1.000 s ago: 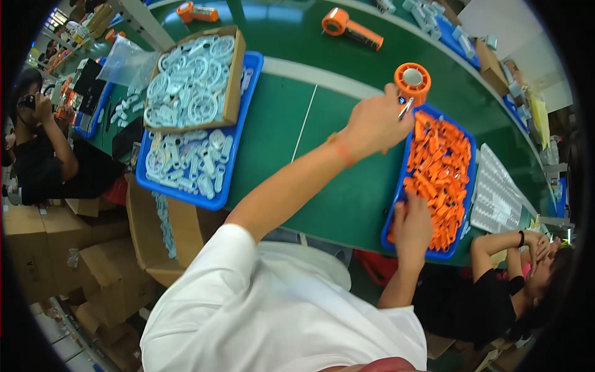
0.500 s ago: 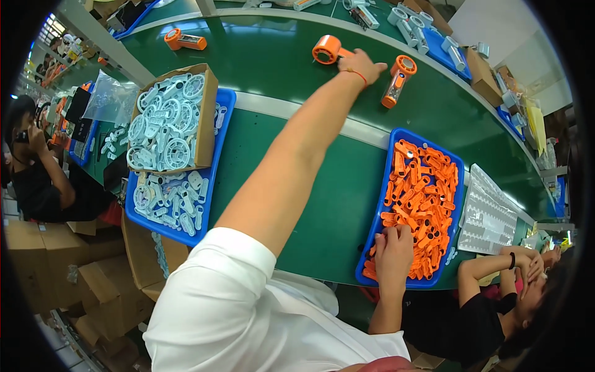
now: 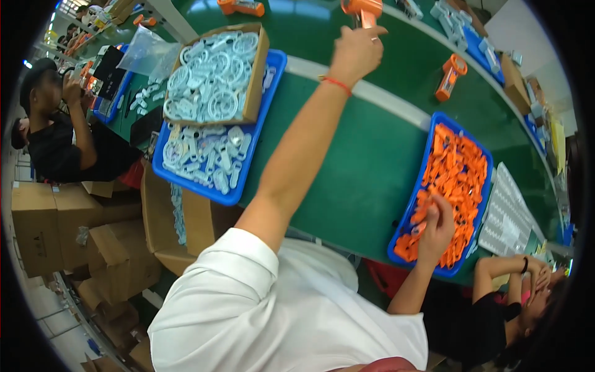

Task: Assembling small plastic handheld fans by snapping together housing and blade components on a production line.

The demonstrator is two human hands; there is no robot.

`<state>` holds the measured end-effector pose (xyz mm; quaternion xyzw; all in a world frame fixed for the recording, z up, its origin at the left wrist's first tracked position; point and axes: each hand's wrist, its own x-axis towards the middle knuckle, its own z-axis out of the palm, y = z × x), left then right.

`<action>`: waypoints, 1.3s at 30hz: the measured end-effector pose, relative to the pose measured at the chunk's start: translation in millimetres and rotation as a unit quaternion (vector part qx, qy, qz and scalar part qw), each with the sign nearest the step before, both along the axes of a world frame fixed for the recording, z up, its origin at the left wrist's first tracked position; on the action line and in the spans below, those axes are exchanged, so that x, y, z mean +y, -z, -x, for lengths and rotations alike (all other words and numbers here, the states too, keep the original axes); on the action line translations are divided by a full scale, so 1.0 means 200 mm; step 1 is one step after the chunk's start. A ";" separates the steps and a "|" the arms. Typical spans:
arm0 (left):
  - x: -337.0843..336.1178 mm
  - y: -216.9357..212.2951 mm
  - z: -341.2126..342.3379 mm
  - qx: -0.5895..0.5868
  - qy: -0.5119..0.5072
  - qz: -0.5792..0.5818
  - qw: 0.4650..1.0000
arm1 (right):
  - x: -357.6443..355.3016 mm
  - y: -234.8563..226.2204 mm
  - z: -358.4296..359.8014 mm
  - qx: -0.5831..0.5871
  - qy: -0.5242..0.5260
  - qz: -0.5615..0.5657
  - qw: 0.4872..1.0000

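Observation:
My left arm stretches far across the green table. My left hand [image 3: 357, 54] is closed around the lower part of an orange handheld fan [image 3: 363, 7], whose round head shows at the top edge of the view. My right hand [image 3: 437, 226] is over a blue tray [image 3: 404, 230] heaped with small orange plastic parts [image 3: 462, 167]. Its fingers are curled, and a small orange part [image 3: 422, 206] shows at the fingertips. Another orange fan [image 3: 450, 77] lies on the green surface beyond that tray.
At the left, a cardboard box [image 3: 253, 93] of pale blue parts stands on a blue tray [image 3: 232, 197] holding more. One more orange fan [image 3: 242, 6] lies beyond. A clear plastic tray [image 3: 509, 214] is at the right. Co-workers sit on both sides; cartons [image 3: 74, 217] stand at lower left.
My left hand has closed on the orange fan that lay beside it. My right hand has lifted a little from the orange parts. The whole view has shifted, moving the trays rightward and up.

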<state>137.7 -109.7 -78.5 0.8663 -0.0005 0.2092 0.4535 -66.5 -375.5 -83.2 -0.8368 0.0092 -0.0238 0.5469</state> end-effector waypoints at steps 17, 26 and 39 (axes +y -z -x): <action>0.14 0.21 1.10 0.118 -0.063 -0.251 0.959 | 0.34 0.10 0.17 0.089 -0.268 -0.200 0.938; 0.07 0.30 1.15 0.007 -0.019 -0.125 0.992 | 0.40 0.08 0.19 0.116 -0.195 -0.265 0.937; 0.04 0.27 1.30 0.174 0.257 0.415 0.855 | 0.48 0.07 0.16 0.121 -0.161 -0.259 0.945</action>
